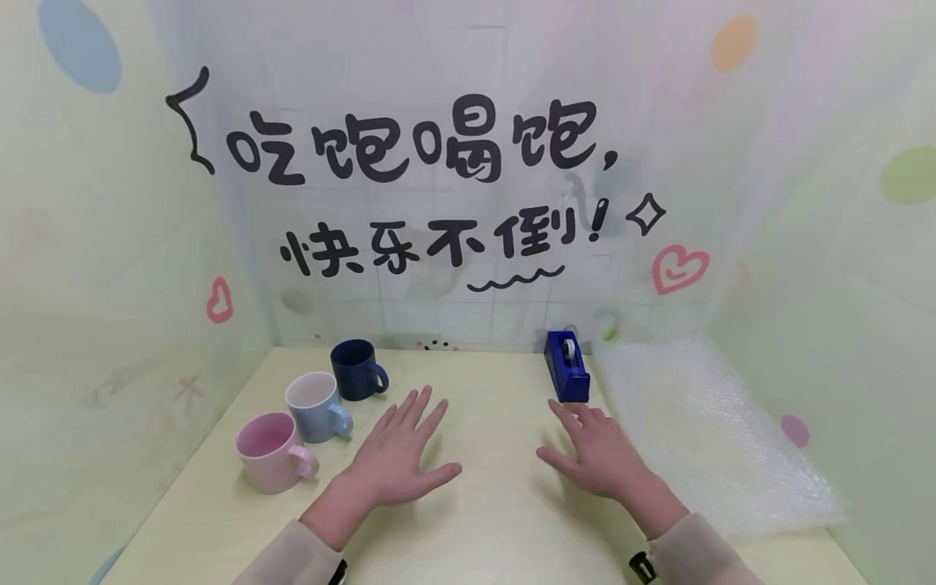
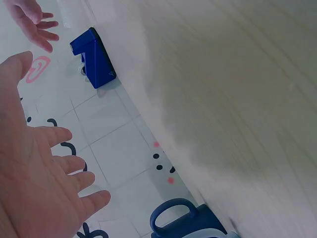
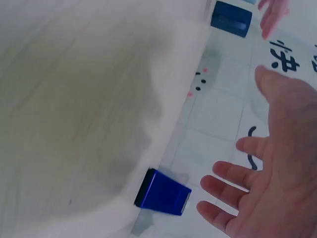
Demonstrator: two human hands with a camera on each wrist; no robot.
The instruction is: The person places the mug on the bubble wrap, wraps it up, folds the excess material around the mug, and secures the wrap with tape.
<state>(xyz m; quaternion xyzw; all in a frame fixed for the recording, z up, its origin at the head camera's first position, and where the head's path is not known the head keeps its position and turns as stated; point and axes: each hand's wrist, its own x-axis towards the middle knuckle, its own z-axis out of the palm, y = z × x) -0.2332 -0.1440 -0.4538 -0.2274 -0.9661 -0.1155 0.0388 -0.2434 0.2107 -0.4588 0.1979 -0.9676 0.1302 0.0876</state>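
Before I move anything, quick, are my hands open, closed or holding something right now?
Left hand: grip open, holding nothing.
Right hand: grip open, holding nothing.

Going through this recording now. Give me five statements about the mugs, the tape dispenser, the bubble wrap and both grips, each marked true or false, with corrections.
1. The pink mug, light blue mug and dark blue mug stand on the table. True.
2. The pink mug stands nearest the back wall. False: the dark blue mug does.
3. In the head view, the bubble wrap lies to the right of the blue tape dispenser. True.
4. The right grip holds the blue tape dispenser. False: it holds nothing.
5. The left grip is empty. True.
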